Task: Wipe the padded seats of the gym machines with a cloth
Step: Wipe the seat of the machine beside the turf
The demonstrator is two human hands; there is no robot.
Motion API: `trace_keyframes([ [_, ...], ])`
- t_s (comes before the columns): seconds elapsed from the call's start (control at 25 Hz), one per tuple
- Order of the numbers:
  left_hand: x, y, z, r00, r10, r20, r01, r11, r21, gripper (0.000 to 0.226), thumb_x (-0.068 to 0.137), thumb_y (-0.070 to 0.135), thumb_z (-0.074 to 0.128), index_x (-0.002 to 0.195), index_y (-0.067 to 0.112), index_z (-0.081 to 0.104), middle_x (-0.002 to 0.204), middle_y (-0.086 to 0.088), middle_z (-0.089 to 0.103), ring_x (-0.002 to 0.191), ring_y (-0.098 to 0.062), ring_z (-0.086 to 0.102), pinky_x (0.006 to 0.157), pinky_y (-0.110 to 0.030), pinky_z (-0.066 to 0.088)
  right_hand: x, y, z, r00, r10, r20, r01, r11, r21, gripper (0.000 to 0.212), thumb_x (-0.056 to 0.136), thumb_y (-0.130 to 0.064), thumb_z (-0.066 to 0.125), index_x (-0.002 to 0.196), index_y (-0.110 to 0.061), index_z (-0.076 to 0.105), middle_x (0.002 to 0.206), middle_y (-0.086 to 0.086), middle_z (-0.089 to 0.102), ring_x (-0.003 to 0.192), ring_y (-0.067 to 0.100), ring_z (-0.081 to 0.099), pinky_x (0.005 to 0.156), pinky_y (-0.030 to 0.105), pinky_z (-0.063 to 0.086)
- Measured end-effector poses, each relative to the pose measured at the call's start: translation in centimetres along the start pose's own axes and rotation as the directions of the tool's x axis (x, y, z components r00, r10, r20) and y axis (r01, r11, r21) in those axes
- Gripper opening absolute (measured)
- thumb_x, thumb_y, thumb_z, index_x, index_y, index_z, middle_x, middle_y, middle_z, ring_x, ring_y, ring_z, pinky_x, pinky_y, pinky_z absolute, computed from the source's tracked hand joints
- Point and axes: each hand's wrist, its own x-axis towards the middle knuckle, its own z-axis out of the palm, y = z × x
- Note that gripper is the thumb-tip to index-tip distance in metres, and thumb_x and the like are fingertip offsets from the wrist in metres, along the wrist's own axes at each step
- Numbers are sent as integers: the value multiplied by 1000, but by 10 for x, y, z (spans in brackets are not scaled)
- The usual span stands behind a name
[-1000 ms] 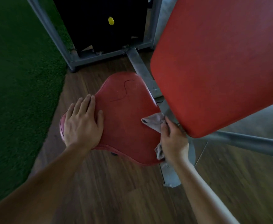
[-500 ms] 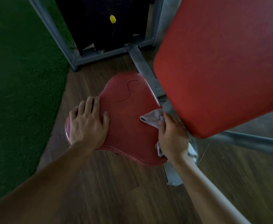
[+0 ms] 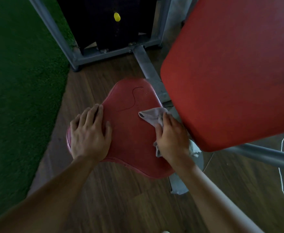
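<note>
Wood floor (image 3: 104, 199), left hand (image 3: 89, 137) flat on seat (image 3: 133, 132), right hand (image 3: 171, 138) gripping cloth (image 3: 152, 116)

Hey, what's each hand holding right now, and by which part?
The right hand grips the grey cloth around its bunched middle, one end poking out ahead onto the red seat. The left hand holds nothing; it rests flat on the seat.

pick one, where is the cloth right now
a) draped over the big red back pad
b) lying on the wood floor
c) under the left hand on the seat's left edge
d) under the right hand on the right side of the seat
d: the cloth lies bunched under the right hand on the right side of the seat, while the left hand rests flat and bare on the seat's left edge.
</note>
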Motion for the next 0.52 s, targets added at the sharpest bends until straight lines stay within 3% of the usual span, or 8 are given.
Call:
trace_keyframes([
  [0.12, 0, -1, 1, 1000, 11, -4, -11, 1000, -8, 58, 101, 41, 34, 149, 11, 45, 153, -6, 47, 142, -26, 40, 114, -48, 30, 18, -9, 4, 1000, -12, -2, 12, 1000, -29, 48, 103, -30, 43, 141, -1, 50, 132, 17, 61, 118, 33, 60, 101, 43, 47],
  [0.32, 1, -3, 1, 1000, 24, -8, -24, 1000, -2, 57, 101, 40, 33, 149, 11, 45, 153, -6, 46, 143, -26, 40, 115, -48, 30, 48, -15, -9, 999, 3, 47, -8, 992, 122, 42, 105, -27, 41, 143, -9, 47, 127, 12, 63, 114, 28, 62, 89, 36, 47],
  [0.52, 1, -2, 1, 1000, 21, -8, -21, 1000, -15, 56, 100, 39, 36, 149, 12, 45, 154, -6, 46, 143, -26, 40, 115, -47, 29, 9, -6, -7, 1000, 2, 6, -2, 1000, 16, 47, 104, -26, 48, 145, -2, 47, 123, 16, 65, 106, 30, 66, 87, 36, 50],
])
